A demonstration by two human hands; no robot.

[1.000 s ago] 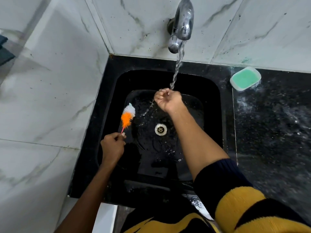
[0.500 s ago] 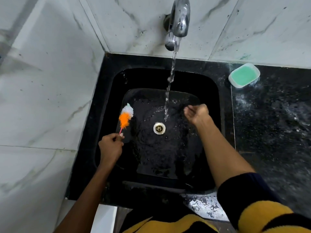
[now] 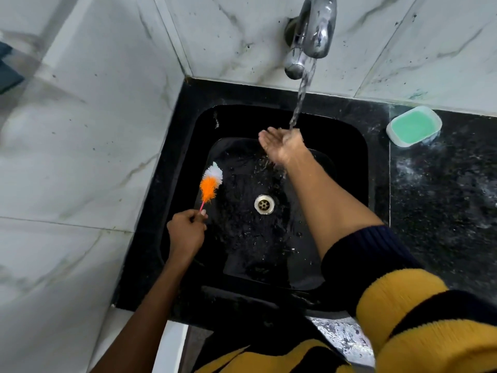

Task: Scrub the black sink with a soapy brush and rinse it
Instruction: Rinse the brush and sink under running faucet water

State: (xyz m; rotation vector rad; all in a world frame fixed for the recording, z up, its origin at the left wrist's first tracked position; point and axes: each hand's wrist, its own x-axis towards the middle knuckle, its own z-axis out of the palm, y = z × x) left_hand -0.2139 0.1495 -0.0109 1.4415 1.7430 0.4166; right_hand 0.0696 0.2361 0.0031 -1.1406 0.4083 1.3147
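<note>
The black sink (image 3: 349, 162) is set in a black stone counter, its wet floor splashed around the metal drain (image 3: 264, 204). My left hand (image 3: 185, 232) grips the thin pink handle of a brush (image 3: 210, 184) with orange and white bristles, held over the sink's left side. My right hand (image 3: 282, 145) is cupped, fingers apart, under the stream falling from the chrome tap (image 3: 309, 36) at the back of the basin. Water runs off that hand into the sink.
A white soap dish (image 3: 414, 125) with green soap sits on the wet speckled counter (image 3: 443, 197) at the right. Marble-look tiled walls (image 3: 80, 157) close in the left and the back. My yellow-and-dark striped sleeve (image 3: 403, 305) covers the lower right.
My right hand has moved from the sink's right side back up under the running water and opened into a cup. The left hand and brush have stayed in place.
</note>
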